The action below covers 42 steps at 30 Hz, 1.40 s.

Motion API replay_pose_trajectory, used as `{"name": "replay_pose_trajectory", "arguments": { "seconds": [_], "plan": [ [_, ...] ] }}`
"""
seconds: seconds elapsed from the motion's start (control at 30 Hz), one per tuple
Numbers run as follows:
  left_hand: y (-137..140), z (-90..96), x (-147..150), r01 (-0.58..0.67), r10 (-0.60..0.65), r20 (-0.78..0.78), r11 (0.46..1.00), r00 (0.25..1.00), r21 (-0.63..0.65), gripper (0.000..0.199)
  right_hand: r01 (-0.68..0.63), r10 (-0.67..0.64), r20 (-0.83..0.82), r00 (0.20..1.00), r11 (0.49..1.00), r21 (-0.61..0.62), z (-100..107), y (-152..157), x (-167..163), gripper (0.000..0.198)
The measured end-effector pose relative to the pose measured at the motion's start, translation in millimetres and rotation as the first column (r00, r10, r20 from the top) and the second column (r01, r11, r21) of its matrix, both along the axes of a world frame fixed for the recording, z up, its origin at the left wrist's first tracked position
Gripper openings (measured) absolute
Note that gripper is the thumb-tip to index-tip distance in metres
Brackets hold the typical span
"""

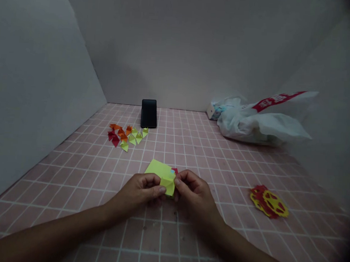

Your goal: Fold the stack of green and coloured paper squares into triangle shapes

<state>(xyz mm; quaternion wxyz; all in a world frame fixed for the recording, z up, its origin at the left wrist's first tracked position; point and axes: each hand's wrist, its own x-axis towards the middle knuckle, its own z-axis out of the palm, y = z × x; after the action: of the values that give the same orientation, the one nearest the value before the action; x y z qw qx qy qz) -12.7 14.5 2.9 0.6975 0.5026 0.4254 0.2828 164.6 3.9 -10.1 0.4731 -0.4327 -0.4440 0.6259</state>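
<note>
Between my two hands is a small folded piece of yellow paper [167, 184], with crease lines showing on its face. My left hand [146, 188] pinches its left side, thumb in front. The fingertips of my right hand [193, 189] are closed on its right edge. Just behind it on the table lies a larger flat sheet of yellow paper [157, 167], partly hidden by my left hand and the folded piece. A bit of red [175, 171] and a bit of light blue stick out beside that sheet.
Small folded paper pieces in yellow [139, 137], orange [123, 135] and red lie at the back left. A black phone [149, 113] stands behind them. At the back right are a white plastic bag [252, 124] and a box [214, 111]. Red and yellow cut-outs [270, 202] lie to the right.
</note>
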Motion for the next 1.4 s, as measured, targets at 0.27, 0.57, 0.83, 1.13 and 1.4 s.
{"name": "replay_pose_trajectory", "arguments": {
  "seconds": [0.27, 0.57, 0.83, 1.13, 1.4],
  "plan": [
    [0, -1.6, 1, 0.019, -0.019, 0.003, 0.998, 1.0, -0.065, 0.025, 0.02, -0.035, 0.114, 0.993, 0.991, 0.131, 5, -5, 1, 0.021],
    [0, -4.2, 1, -0.02, 0.021, 0.008, 0.999, 1.0, -0.05, 0.027, 0.025, -0.035, 0.076, 0.997, 0.992, 0.127, 6, -6, 1, 0.02],
    [0, -8.2, -1, -0.029, 0.031, 0.042, 0.998, 0.999, -0.047, 0.025, 0.009, -0.015, 0.061, 0.998, 0.994, 0.106, 8, -5, 1, 0.021],
    [-2, -1.4, 0, -0.025, 0.025, 0.03, 1.0, 0.999, 0.0, 0.025, -0.023, 0.017, 0.056, 0.998, 0.992, 0.123, 4, -6, 1, 0.016],
    [-2, 1.3, 1, -0.052, 0.053, -0.013, 0.998, 0.999, 0.037, 0.023, -0.031, 0.03, 0.011, 0.999, 0.993, 0.115, 7, -10, 0, 0.015]
  ]
}}
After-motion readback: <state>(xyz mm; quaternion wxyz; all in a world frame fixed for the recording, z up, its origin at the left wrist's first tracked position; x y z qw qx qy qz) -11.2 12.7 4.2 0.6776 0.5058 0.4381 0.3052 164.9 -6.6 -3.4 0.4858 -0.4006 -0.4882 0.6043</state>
